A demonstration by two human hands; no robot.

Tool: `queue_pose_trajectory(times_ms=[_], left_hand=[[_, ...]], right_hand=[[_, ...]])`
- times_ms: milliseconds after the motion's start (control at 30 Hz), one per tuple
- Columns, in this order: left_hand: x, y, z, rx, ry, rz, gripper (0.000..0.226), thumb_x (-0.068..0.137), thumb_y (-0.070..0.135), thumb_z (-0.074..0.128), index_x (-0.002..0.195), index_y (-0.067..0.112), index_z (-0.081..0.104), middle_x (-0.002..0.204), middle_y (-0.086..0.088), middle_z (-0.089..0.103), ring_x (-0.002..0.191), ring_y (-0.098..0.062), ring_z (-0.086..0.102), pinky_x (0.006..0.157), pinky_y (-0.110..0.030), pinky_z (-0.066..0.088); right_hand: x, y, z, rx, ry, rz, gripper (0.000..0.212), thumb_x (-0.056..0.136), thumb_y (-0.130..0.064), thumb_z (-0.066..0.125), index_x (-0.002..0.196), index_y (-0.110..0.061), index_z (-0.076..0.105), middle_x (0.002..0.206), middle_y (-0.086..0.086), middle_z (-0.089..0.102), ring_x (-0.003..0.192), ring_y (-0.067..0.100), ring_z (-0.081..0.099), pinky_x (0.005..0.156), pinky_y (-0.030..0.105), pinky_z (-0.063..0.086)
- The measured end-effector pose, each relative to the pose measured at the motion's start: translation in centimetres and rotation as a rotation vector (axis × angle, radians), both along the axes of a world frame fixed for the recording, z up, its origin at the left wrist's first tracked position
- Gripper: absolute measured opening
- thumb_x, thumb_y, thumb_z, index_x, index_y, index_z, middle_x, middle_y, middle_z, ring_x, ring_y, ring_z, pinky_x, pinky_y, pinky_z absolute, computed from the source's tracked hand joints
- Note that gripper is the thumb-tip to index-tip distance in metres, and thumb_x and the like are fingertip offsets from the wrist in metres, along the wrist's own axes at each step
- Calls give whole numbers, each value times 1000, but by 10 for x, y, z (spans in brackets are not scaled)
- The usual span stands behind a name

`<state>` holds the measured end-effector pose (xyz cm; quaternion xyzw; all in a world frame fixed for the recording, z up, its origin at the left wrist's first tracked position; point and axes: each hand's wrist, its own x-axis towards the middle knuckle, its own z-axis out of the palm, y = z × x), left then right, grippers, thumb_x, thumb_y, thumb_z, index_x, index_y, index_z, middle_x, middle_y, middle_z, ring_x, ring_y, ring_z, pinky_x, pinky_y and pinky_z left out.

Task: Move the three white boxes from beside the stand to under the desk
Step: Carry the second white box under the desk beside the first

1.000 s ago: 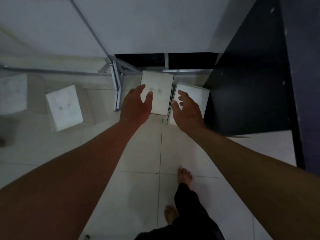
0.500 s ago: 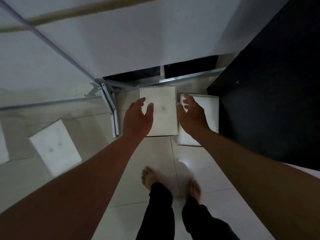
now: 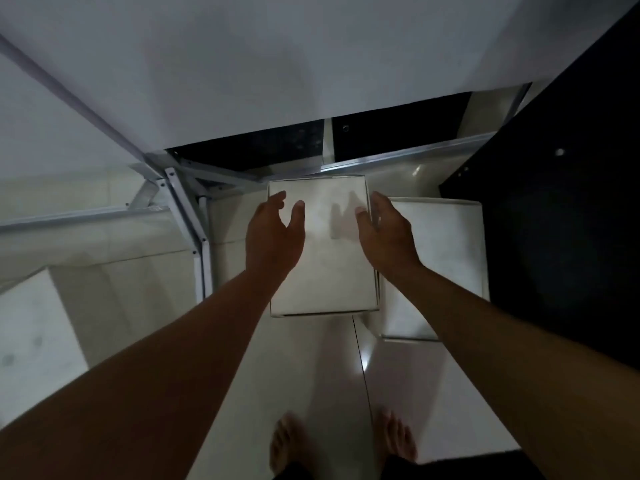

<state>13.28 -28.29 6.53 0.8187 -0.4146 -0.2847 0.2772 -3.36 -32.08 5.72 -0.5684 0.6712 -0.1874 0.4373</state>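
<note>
A white box (image 3: pixel 329 271) stands on the floor in the middle, just in front of the white desk (image 3: pixel 242 71). My left hand (image 3: pixel 273 233) hovers over its left edge, fingers spread. Over its right edge my right hand (image 3: pixel 388 233) is open too. Neither hand grips the box. A second white box (image 3: pixel 450 244) sits right beside it, against the black stand (image 3: pixel 554 220). A third white box (image 3: pixel 31 334) lies at the far left, partly cut off by the frame.
The desk's grey metal leg and braces (image 3: pixel 194 216) stand just left of the middle box. A metal crossbar (image 3: pixel 398 159) runs behind the boxes. My bare feet (image 3: pixel 343 445) are on the tiled floor below.
I have stepped closer and leaned in. Both hands have moved apart, from in front of the middle box to over its two sides. The boxes have not moved.
</note>
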Motion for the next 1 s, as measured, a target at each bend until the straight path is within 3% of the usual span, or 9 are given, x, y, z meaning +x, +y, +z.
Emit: queue_pose_trajectory(times_ms=[167, 333, 533, 633, 800, 900, 1000], left_hand=[[11, -2, -71, -9, -73, -11, 57, 100, 44, 50, 147, 13, 43, 146, -10, 49, 134, -23, 46, 106, -30, 34], [15, -1, -118, -20, -93, 24, 58, 99, 42, 51, 146, 10, 41, 145, -14, 45, 127, -30, 50, 102, -38, 43], [14, 15, -138, 2, -34, 95, 63, 103, 35, 45, 156, 8, 23, 157, -13, 33, 139, -31, 40, 111, -37, 34], [20, 30, -144, 63, 45, 130, 58, 105, 33, 40, 156, 11, 26, 155, -14, 39, 141, -31, 39, 114, -32, 28], [27, 39, -147, 15, 136, 129, 53, 106, 33, 39, 156, 20, 26, 157, -8, 38, 143, -28, 37, 115, -30, 25], [37, 37, -151, 7, 157, 170, 52, 106, 34, 40, 155, 20, 30, 156, -8, 40, 143, -27, 37, 116, -32, 25], [53, 37, -159, -15, 127, 179, 47, 102, 40, 45, 140, 13, 53, 136, -12, 60, 127, -31, 54, 110, -39, 41]], right_hand=[[16, -14, -62, -64, 40, -86, 55, 101, -40, 45, 151, -17, 37, 154, 5, 41, 142, 22, 37, 115, 36, 32], [14, -13, -97, -83, 124, -98, 58, 102, -39, 43, 153, -13, 33, 155, 8, 38, 143, 24, 35, 115, 33, 28], [19, -3, -109, -43, 214, -124, 49, 100, -37, 45, 140, -8, 46, 135, 17, 56, 124, 35, 54, 101, 41, 46], [19, 0, -112, 22, 238, -114, 52, 101, -35, 43, 146, -10, 39, 137, 19, 54, 125, 38, 53, 103, 45, 45], [17, 0, -114, 137, 160, -111, 61, 100, -36, 43, 156, -31, 20, 153, 12, 40, 135, 34, 43, 110, 43, 38], [16, 6, -119, 103, 111, -71, 60, 99, -38, 45, 155, -35, 24, 154, 6, 40, 137, 30, 41, 111, 38, 36], [16, 16, -132, 43, 38, -58, 60, 92, -49, 53, 148, -31, 40, 147, -1, 50, 132, 24, 48, 109, 37, 40]])
